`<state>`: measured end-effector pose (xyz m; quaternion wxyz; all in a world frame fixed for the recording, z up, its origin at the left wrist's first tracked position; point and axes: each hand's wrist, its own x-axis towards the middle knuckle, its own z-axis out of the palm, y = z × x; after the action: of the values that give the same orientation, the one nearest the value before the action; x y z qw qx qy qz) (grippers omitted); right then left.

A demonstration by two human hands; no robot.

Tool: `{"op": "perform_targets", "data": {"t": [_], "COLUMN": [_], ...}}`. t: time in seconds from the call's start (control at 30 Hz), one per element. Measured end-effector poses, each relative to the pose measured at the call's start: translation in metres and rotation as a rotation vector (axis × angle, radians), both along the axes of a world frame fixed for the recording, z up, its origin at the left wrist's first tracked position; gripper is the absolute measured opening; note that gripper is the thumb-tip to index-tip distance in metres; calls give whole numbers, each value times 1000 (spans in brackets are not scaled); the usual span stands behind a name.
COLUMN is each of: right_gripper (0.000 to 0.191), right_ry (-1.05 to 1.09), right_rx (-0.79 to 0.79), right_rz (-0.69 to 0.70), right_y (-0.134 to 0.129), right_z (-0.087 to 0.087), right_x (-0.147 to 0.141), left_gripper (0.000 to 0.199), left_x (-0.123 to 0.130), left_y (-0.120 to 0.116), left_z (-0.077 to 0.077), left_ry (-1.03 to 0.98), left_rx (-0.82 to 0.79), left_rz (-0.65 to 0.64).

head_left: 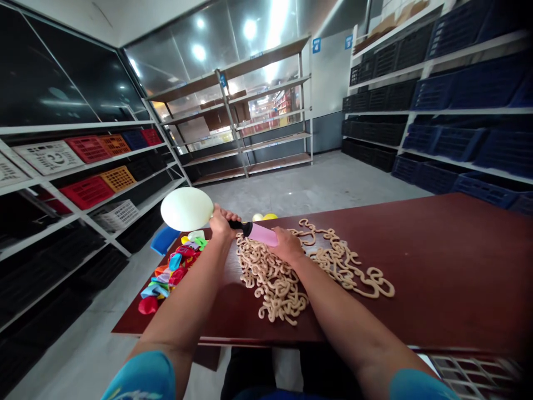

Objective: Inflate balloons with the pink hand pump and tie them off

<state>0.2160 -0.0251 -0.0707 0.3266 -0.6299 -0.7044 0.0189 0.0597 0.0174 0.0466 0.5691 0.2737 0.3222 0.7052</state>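
A pale, inflated balloon [187,209] is at the upper left of the table, its neck at my left hand [224,221]. The fingers of that hand are closed around the balloon's neck at the black nozzle end of a pink hand pump [263,234]. My right hand [287,245] is wrapped round the far end of the pink pump body. Beneath and beside the pump lies a pile of tan, curly balloons [275,280] spread over the dark red table [420,250]. Colourful deflated balloons [177,266] are heaped left of my left forearm.
Yellow and cream round objects [270,216] show beyond the table's far edge. A blue item [165,240] is past its left edge. Racks with crates [87,147] stand left, bare metal shelves [275,162] ahead, and blue crates [458,141] right.
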Motion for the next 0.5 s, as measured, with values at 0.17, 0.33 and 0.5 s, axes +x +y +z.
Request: {"op": "perform_targets", "data": {"t": [0.17, 0.33, 0.5], "right_gripper": [41, 37, 39], "right_ry": [35, 58, 75], "right_rx": [32, 41, 29], "right_rz": [15, 10, -12], "right_y": [-1, 1, 4], "right_z": [-1, -4, -7], "right_x": [-3, -5, -5], "left_gripper": [42, 41, 42], "left_x": [-36, -72, -72], "left_y": [2, -4, -2], "left_z": [49, 103, 95], "left_ry": [88, 137, 118], "left_rx": [66, 141, 146], "left_rz": [34, 71, 80]}}
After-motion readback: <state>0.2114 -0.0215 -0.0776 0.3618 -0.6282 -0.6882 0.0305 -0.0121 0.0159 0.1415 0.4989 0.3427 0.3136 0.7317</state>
